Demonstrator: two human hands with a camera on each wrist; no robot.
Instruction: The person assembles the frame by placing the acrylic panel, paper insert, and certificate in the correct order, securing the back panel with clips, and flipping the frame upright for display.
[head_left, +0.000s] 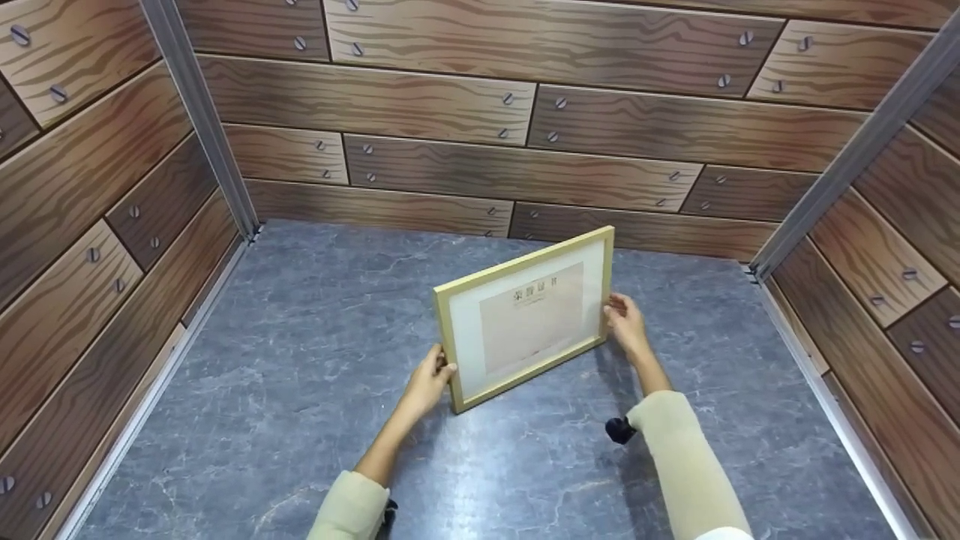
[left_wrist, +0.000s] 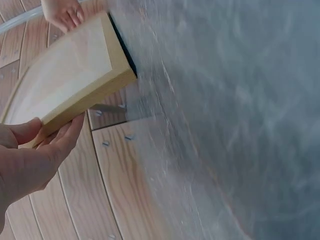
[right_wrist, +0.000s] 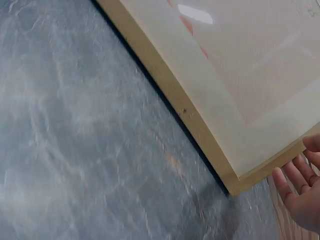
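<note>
A picture frame [head_left: 532, 319] with a gold-yellow border stands nearly upright on the grey marbled surface, turned at an angle. Behind its glass is a pale certificate with dark characters along the top, inside a white mat. My left hand [head_left: 431, 379] grips the left side edge, thumb on the front and fingers behind, as the left wrist view also shows on the frame's border [left_wrist: 90, 95]. At the opposite side edge my right hand [head_left: 628, 326] holds the border between thumb and fingers. In the right wrist view the frame's lower corner [right_wrist: 235, 185] sits close over the surface.
The grey marbled surface [head_left: 315, 315] spreads around the frame. Wood-plank-patterned walls [head_left: 420, 97] enclose it at the back and both sides, with metal posts [head_left: 202, 112] at the corners. A small black object [head_left: 619, 430] hangs at the right sleeve cuff.
</note>
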